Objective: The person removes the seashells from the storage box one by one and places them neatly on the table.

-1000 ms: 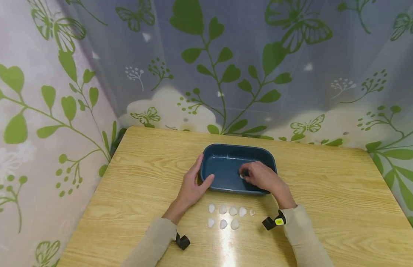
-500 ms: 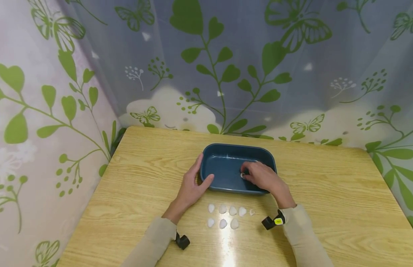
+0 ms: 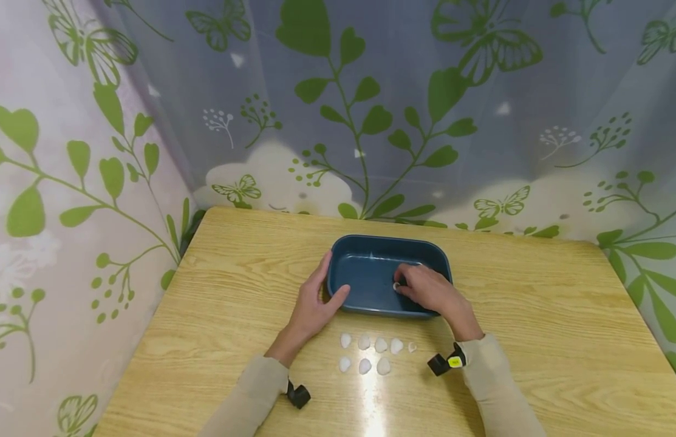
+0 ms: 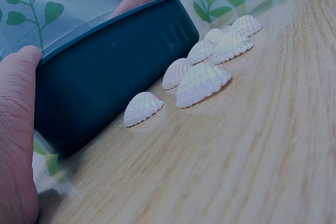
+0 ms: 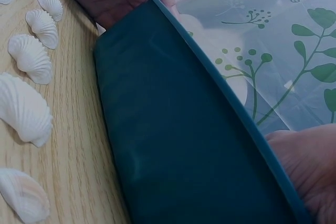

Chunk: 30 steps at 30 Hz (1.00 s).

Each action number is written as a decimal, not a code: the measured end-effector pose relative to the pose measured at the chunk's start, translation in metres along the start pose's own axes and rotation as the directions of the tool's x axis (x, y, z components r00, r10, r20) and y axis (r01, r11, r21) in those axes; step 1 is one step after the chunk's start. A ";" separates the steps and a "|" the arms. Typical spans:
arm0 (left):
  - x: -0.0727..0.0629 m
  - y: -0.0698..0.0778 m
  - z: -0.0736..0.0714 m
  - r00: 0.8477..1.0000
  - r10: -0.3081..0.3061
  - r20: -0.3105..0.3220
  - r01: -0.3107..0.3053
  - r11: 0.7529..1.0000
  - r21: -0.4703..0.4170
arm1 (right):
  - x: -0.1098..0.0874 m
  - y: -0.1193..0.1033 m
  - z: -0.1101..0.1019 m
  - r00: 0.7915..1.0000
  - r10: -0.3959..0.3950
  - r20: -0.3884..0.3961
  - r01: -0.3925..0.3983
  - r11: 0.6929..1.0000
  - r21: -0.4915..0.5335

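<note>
A dark blue rectangular dish [image 3: 365, 312] stands on the wooden table. My left hand [image 3: 310, 309] holds its left end, fingers along the outer side and thumb at the front rim. In the left wrist view, the thumb [image 4: 18, 124] meets the dish's corner. My right hand [image 3: 427, 288] reaches inside at the right and pinches a small white seashell [image 3: 396, 286] between thumb and fingers. The dish wall [image 5: 173, 114] hides that shell in the right wrist view. Several ribbed white seashells [image 3: 384, 366] lie in two rows in front of the dish.
The wooden table [image 3: 234, 273] extends on both sides of the dish. A curtain [image 3: 392, 121] with green leaves and butterflies hangs behind the table and along its left. One smaller shell [image 3: 412, 347] ends the back row on the right.
The right thumb and fingertips have shifted slightly around the small shell, which shows a little higher between them. The left hand, the dish and the rows of shells stay put.
</note>
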<state>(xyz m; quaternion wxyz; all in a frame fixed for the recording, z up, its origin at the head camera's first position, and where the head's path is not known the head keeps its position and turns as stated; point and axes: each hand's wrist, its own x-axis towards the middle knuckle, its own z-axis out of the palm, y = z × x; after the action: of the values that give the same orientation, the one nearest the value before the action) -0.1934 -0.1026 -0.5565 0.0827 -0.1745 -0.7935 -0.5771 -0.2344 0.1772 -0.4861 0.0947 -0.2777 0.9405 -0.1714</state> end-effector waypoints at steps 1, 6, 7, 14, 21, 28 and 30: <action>0.000 0.000 0.000 1.000 -0.002 0.001 0.002 1.000 0.006 | 0.000 0.000 0.000 1.000 -0.002 0.001 0.002 1.000 -0.002; 0.000 0.000 -0.001 1.000 0.010 -0.006 -0.010 1.000 0.015 | 0.000 -0.001 0.000 1.000 -0.008 0.006 0.008 1.000 0.004; 0.000 0.000 -0.001 1.000 0.013 -0.007 -0.013 1.000 0.015 | 0.000 -0.001 0.000 1.000 -0.005 0.006 0.005 1.000 0.006; 0.001 0.000 0.000 1.000 0.011 -0.004 -0.010 1.000 0.018 | 0.000 -0.002 0.000 1.000 0.015 0.004 -0.015 1.000 0.009; 0.001 0.000 0.001 1.000 0.012 0.000 -0.012 1.000 0.020 | -0.001 -0.004 0.001 1.000 0.027 0.002 -0.027 0.999 0.021; 0.001 -0.001 0.001 1.000 0.006 -0.007 -0.006 1.000 0.021 | -0.003 -0.005 -0.002 1.000 0.014 -0.005 -0.014 0.999 0.037; 0.001 -0.001 0.001 1.000 0.008 -0.008 -0.008 1.000 0.019 | -0.004 -0.005 -0.003 1.000 0.010 -0.008 -0.010 0.999 0.044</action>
<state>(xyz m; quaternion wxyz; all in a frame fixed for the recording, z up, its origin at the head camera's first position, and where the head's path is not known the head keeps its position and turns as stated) -0.1946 -0.1015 -0.5573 0.0898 -0.1748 -0.7980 -0.5698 -0.2298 0.1764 -0.4814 0.0978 -0.2702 0.9383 -0.1926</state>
